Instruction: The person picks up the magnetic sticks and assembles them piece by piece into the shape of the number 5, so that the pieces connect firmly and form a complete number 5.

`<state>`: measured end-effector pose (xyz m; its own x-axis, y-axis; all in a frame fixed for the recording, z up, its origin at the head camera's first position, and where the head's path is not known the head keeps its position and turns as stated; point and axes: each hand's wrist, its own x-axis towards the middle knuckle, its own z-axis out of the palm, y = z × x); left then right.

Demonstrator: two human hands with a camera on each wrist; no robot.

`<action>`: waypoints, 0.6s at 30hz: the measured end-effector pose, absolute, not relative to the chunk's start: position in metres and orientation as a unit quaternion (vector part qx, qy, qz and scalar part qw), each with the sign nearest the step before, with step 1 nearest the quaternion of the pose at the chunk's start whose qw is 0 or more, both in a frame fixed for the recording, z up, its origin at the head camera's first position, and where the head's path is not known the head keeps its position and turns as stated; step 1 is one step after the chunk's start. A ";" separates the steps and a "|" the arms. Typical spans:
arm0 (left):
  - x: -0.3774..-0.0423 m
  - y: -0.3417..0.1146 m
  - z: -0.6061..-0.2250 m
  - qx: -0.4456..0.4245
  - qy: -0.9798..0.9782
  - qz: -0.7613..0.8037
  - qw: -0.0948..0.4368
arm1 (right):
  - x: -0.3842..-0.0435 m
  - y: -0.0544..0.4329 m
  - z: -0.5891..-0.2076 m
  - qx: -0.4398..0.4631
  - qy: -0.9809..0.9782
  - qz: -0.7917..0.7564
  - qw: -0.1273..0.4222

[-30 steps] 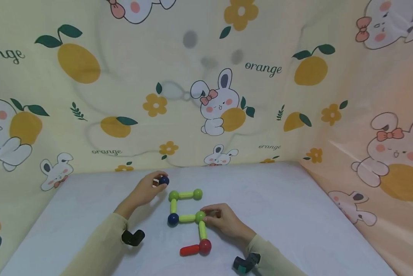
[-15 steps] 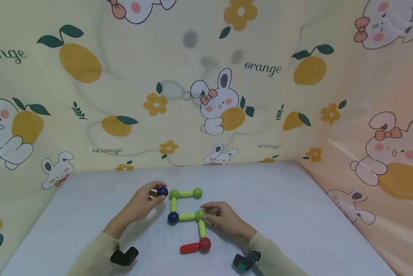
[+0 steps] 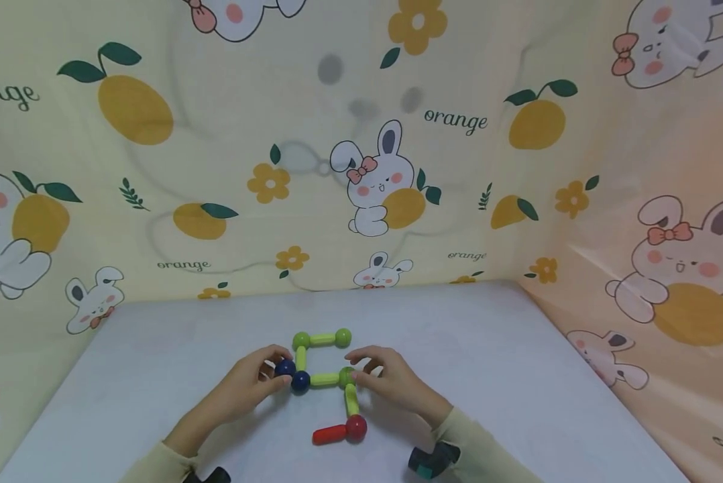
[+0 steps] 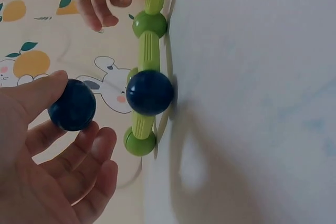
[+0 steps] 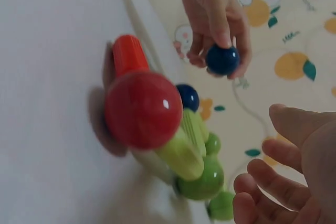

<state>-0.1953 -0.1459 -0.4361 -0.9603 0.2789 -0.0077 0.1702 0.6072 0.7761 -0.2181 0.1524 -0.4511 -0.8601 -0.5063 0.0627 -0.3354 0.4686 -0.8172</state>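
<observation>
My left hand (image 3: 247,384) pinches a dark blue ball (image 4: 72,105) between thumb and fingers. That ball is above the table, just left of another dark blue ball (image 4: 149,92) at a corner of a ball-and-stick chain. From this corner one yellow-green stick (image 3: 302,359) runs back to a green ball (image 3: 301,341), and another stick (image 3: 324,380) runs right to a second green ball (image 5: 202,178). My right hand (image 3: 398,387) is beside that second green ball, its fingers loosely bent and apart from it in the right wrist view.
Nearer the front, a red ball (image 3: 356,428) joins a green stick (image 3: 352,400) and a red stick (image 3: 329,435). At the back end of the chain is a green ball (image 3: 343,337). The white tabletop (image 3: 488,376) meets a patterned cloth backdrop (image 3: 313,221).
My left hand has brought the blue ball toward the front, from beside the back green ball to beside the blue corner ball. My right hand's fingers have loosened off the green ball.
</observation>
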 end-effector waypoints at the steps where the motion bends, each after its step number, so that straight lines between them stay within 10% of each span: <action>1: -0.194 -0.146 -0.437 0.129 0.893 0.425 0.066 | -0.216 0.151 -0.450 -0.252 0.852 -0.450 0.093; 18: -0.178 -0.143 -0.441 0.220 0.862 0.434 0.140 | -0.189 0.132 -0.449 -0.349 0.839 -0.396 0.135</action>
